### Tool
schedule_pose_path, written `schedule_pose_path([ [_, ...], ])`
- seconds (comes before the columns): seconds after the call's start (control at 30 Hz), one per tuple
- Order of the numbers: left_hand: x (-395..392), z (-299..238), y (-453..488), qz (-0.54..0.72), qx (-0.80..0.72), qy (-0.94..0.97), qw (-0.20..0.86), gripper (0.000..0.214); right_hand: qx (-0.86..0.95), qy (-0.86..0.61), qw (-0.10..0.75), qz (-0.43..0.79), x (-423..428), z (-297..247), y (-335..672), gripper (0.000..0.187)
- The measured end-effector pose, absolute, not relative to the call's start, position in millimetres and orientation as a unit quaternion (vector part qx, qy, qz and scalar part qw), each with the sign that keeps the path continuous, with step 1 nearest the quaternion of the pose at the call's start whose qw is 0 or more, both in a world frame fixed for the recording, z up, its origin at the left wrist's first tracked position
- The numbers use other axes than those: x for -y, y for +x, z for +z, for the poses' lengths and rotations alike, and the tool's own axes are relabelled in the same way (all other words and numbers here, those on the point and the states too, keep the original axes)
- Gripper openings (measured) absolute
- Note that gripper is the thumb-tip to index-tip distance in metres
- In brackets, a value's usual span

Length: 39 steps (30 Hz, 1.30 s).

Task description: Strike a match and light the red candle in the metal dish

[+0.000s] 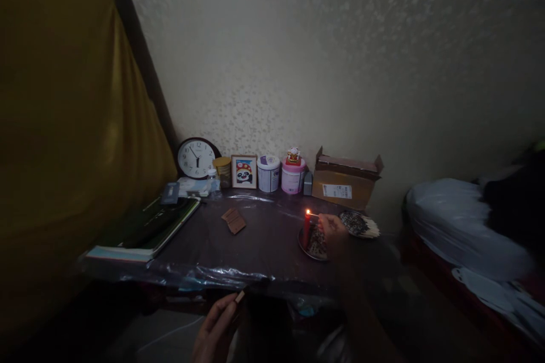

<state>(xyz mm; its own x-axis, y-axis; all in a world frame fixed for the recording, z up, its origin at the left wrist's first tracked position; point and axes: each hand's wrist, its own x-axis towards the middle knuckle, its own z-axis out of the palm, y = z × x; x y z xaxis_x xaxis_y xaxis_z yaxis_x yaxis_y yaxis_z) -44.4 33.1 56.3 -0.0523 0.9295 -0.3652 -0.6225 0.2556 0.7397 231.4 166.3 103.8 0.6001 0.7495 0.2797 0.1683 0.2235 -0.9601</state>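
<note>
My right hand point(334, 227) pinches a thin matchstick point(314, 215) whose tip meets the small bright flame at the top of a red candle point(306, 231). The candle stands upright on a round metal plate point(317, 259) scattered with dark bits. Below the table's front edge, my left hand point(216, 326) is closed on a small flat piece with a pale edge point(240, 296); its far side is lost in shadow. Behind my right hand lies a pile of matchsticks point(366, 227) with dark heads. A creased brown cardboard piece point(234, 220) lies mid-table.
Along the wall stand a clock point(197, 157), a framed panda picture point(244, 172), a white tin point(268, 174), a pink tin point(293, 177) with a figurine, and a cardboard box point(346, 181). Green books point(145, 232) lie left beside a yellow curtain point(76, 125). Plastic covers the table point(264, 238).
</note>
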Motion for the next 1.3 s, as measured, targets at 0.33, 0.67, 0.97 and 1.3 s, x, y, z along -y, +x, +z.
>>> schedule_pose_path([
  [0.33, -30.7, 69.9, -43.5, 0.579, -0.412, 0.181, 0.68, 0.036, 0.373, -0.587, 0.687, 0.213, -168.4, 102.1, 230.4, 0.023],
  [0.67, -29.5, 68.4, -44.6, 0.575, -0.424, 0.176, 0.677, 0.039, 0.373, -0.546, 0.708, 0.249, -154.7, 122.9, 224.7, 0.023],
  [0.97, -27.8, 68.2, -44.3, 0.573, -0.411, 0.187, 0.683, 0.037, 0.456, -0.473, 0.696, 0.288, -116.5, 164.2, 228.5, 0.021],
  [1.3, -23.7, 60.2, -47.7, 0.564, -0.422, 0.195, 0.683, 0.038, 0.525, -0.498, 0.594, 0.351, -103.0, 145.2, 195.0, 0.021],
])
